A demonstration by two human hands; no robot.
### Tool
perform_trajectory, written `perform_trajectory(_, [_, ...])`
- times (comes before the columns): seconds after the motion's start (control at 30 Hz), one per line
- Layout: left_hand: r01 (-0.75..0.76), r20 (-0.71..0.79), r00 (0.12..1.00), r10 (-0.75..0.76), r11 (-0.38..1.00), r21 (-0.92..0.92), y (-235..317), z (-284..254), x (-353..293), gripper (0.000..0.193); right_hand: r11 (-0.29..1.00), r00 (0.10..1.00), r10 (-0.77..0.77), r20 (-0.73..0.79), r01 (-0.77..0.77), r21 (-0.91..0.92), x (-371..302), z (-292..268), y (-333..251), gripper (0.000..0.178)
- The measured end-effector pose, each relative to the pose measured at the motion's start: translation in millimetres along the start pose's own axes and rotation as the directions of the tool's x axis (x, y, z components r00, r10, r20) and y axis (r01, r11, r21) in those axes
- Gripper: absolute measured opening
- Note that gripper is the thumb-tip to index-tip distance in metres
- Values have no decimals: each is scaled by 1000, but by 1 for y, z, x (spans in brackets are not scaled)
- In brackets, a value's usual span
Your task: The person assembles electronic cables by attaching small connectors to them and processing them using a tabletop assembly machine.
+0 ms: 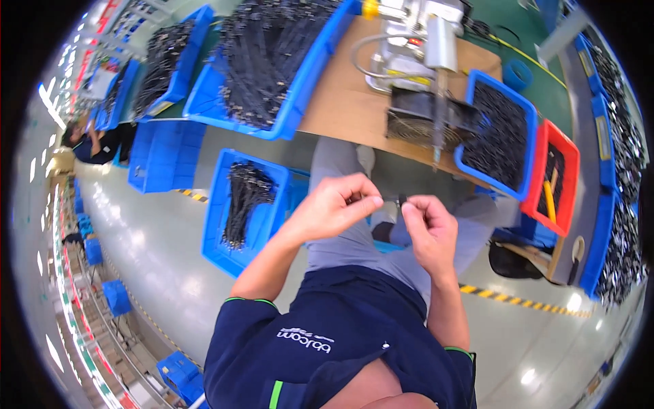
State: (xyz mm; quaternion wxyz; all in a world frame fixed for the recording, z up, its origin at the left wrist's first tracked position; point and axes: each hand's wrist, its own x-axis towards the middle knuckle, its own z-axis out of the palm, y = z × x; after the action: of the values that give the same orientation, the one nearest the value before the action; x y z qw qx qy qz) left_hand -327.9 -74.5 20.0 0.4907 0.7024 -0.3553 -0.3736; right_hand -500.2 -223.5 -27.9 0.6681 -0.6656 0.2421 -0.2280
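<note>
Both hands are raised in front of my lap, fingertips close together. My left hand (338,206) is closed in a pinch at the thumb and forefinger; what it grips is too small to make out. My right hand (430,226) is pinched shut on a small black piece (402,199) that pokes up past its thumb tip. A thin gap separates the fingertips of the two hands. To the left of my left forearm, a blue bin (215,238) holds a bundle of black cables (246,198) with metal ends.
Ahead, a brown table (344,92) carries a bench machine (441,48), a large blue bin (300,88) of black cables and a blue tray (528,112) of small black parts. A red bin (569,184) sits at its right. Another person (95,144) is at the far left.
</note>
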Motion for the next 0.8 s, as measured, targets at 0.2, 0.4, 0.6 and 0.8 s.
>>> perform_trajectory(0.2, [221, -351, 933, -75, 891, 397, -53, -50, -48, 21, 987, 992, 125, 23, -122, -107, -4, 15, 21, 20])
perform_trajectory(0.4, [488, -709, 702, -69, 772, 408, -102, -120, -111, 21, 975, 984, 153, 86, -136, -175, 4, 20, 25, 22])
perform_trajectory(0.6, [574, -748, 664, 23, 625, 529, -109, -159, -135, 20, 977, 982, 140, 129, -116, -181, 10, 32, 23, 23])
perform_trajectory(0.8, [578, -777, 591, 217, 558, 595, -73, -185, -114, 17, 973, 979, 157, 129, -131, -189, 6, 31, 22, 23])
